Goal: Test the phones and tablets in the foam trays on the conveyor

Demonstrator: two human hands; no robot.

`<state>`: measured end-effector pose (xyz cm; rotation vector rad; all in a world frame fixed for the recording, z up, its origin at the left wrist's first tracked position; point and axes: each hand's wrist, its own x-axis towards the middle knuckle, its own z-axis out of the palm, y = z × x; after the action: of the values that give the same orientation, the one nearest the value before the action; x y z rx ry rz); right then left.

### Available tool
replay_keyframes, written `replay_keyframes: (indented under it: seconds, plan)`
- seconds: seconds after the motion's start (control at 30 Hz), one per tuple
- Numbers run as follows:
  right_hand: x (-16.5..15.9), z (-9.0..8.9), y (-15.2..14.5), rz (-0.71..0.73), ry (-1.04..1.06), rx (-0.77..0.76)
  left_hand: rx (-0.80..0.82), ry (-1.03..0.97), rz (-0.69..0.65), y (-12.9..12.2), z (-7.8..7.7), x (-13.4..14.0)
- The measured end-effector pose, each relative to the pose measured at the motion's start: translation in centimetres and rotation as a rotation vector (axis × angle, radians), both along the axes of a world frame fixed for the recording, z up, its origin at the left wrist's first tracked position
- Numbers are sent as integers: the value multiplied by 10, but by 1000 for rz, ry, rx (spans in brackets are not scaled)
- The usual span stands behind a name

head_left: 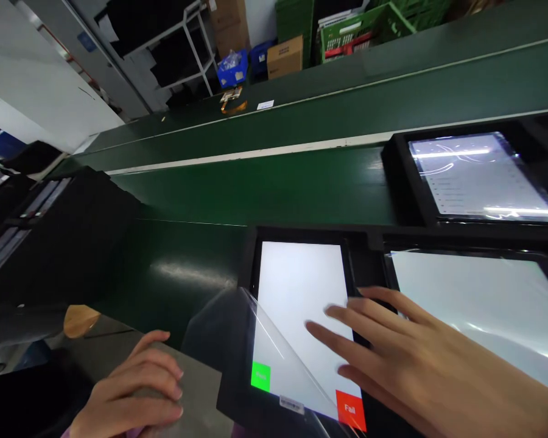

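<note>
A tablet (pixel 296 292) with a lit white screen lies in a black foam tray (pixel 231 389). On its screen are a green button (pixel 260 376) at lower left and a red "Fail" button (pixel 351 410) at lower right. A clear film (pixel 278 359) crosses the lower part of the screen, partly lifted and sticking out past the left edge. My right hand (pixel 411 359), fingers spread, is over the tablet's right side; whether it touches the screen I cannot tell. My left hand (pixel 132 389) is left of the tray, fingers loosely bent, with nothing in it.
Right of the tablet lies another lit tablet (pixel 475 310) under film. A further one sits in a black tray (pixel 399 164) behind. A black stack (pixel 68 243) holding flat devices stands at left. The green bench (pixel 256 188) runs across; crates and boxes stand beyond it.
</note>
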<state>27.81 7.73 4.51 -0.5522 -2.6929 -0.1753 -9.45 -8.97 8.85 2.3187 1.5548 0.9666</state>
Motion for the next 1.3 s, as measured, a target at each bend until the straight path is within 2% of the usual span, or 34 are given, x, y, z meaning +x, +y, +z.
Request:
replay_keyframes:
  seconds: [0.07, 0.17, 0.23, 0.3, 0.37, 0.43, 0.5, 0.57, 0.63, 0.7, 0.73, 0.83, 0.93, 1.03, 1.13, 1.23, 1.3]
  plan:
    - [-32, -7, 23, 25, -22, 24, 25, 5, -12, 11, 5, 6]
    - [-62, -24, 76, 50, -20, 100, 39, 100, -73, 23, 13, 8]
    - [-68, -31, 106, 25, -15, 135, 44, 176, -144, 24, 14, 0]
    - [-64, -30, 122, -22, -10, 153, 82, 195, -167, 23, 13, -12]
    - [-52, -20, 123, -79, -18, 154, 140, 159, -140, 23, 10, -25]
    - [-37, -7, 110, -106, -2, 144, 156, 142, -146, 26, 8, -32]
    - [-26, 6, 91, -71, 33, 102, 118, 155, -178, 34, 9, -31]
    - [-26, 10, 73, -14, 63, 35, 64, 143, -153, 44, 11, -21]
    - [-36, 5, 63, 0, 46, -22, 60, 59, -36, 53, 13, -5]
    - [-54, -7, 65, -11, 31, -25, 88, -19, 49, 59, 15, 7]
    - [-64, -12, 70, -18, 20, -15, 91, -21, 42, 61, 16, 10]
    - [-87, -23, 89, -51, -8, 27, 53, 78, -96, 58, 15, 3]
    - [-88, -21, 99, -34, -12, 36, 78, 95, -115, 45, 3, -17]
    - [-80, -15, 97, 17, -15, -17, 107, 115, -121, 32, -17, -32]
    - [-78, -10, 96, -9, -31, -43, 110, 85, -59, 26, -34, -36]
    - [-82, -8, 99, -13, -30, -37, 88, 56, 30, 23, -42, -37]
    - [-83, -8, 101, 1, -24, -33, 57, 75, 4, 20, -42, -38]
